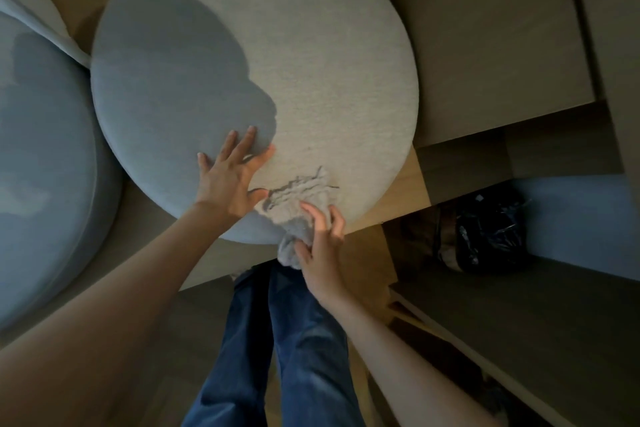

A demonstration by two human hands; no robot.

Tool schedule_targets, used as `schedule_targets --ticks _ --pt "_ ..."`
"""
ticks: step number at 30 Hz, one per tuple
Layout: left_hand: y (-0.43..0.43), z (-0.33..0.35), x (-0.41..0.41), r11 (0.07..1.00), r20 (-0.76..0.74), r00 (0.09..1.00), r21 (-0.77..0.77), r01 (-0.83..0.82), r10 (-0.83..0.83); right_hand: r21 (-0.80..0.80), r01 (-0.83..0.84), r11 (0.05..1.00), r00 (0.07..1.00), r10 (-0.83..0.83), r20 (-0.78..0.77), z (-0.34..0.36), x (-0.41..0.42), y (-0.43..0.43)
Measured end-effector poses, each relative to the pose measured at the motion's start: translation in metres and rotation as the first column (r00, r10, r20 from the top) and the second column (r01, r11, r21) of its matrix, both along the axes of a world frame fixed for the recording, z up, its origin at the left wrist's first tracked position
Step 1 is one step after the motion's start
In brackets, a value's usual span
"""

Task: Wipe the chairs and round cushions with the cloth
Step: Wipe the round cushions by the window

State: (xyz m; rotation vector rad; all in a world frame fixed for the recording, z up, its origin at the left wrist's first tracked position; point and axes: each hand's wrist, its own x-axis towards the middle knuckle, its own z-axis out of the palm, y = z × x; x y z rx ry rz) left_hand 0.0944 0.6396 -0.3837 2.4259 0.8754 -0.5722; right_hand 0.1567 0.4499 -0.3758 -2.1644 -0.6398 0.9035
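**Two hands wiping a round grey cushion**

A person is looking down on a large round cushion (277, 45) of pale grey woven fabric, with shadow lying over its left part. The left hand (230, 180) is pressing flat on the cushion close to its near edge, fingers straight and spread. The right hand (320, 246) is gripping a crumpled, fluffy grey cloth (301, 194) with curled fingers. The cloth is lying over the cushion's near edge, and part of it is hanging below. A second round cushion (41, 149) is sitting just beside the first, on the left.
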Motion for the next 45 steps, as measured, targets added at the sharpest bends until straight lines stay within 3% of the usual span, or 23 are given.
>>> schedule_targets --ticks 2,5,7,15,20,24,26,31,37,42,45 --pt "0.005 0.005 -0.003 1.0 -0.001 1.0 -0.016 0.006 -0.006 0.097 0.027 0.995 0.999 -0.025 -0.021 0.009 0.0 0.008" --pt "0.013 0.011 -0.015 0.994 0.054 0.996 -0.086 -0.073 0.077 0.199 0.089 0.976 0.991 -0.106 0.08 0.028 0.029 0.031" --pt "0.02 0.014 -0.025 0.98 0.064 0.983 -0.106 -0.166 0.173 0.19 0.045 0.981 0.984 -0.077 0.162 0.034 0.058 0.056" --pt "0.076 0.012 -0.017 0.901 0.068 0.9 -0.07 -0.427 0.432 0.083 -0.229 0.97 0.892 0.175 0.417 0.015 0.187 0.225" --pt "0.114 0.009 0.007 0.844 0.085 0.84 -0.033 -0.536 0.537 -0.065 -0.248 0.967 0.823 0.245 0.512 0.01 0.237 0.314" --pt "0.129 0.004 0.013 0.81 0.022 0.811 -0.058 -0.583 0.585 -0.233 -0.396 0.888 0.742 0.459 0.489 -0.001 0.242 0.365" --pt "0.128 0.002 0.014 0.814 -0.005 0.815 -0.043 -0.58 0.58 -0.33 -0.393 0.858 0.73 0.51 0.455 -0.008 0.239 0.374" --pt "0.125 0.0 0.013 0.836 -0.04 0.836 -0.019 -0.548 0.547 -0.28 -0.469 0.837 0.672 0.544 0.502 -0.013 0.233 0.349" --pt "0.117 0.007 0.018 0.813 -0.026 0.813 -0.027 -0.582 0.581 -0.264 -0.691 0.672 0.481 0.701 0.526 -0.021 0.182 0.205" --pt "0.088 0.007 0.015 0.828 0.051 0.828 0.025 -0.56 0.559 -0.165 -0.858 0.487 0.301 0.736 0.607 -0.035 0.135 0.074" --pt "0.079 0.005 0.005 0.834 0.072 0.833 0.021 -0.551 0.548 -0.182 -0.943 0.279 0.12 0.792 0.598 -0.023 0.135 0.046"
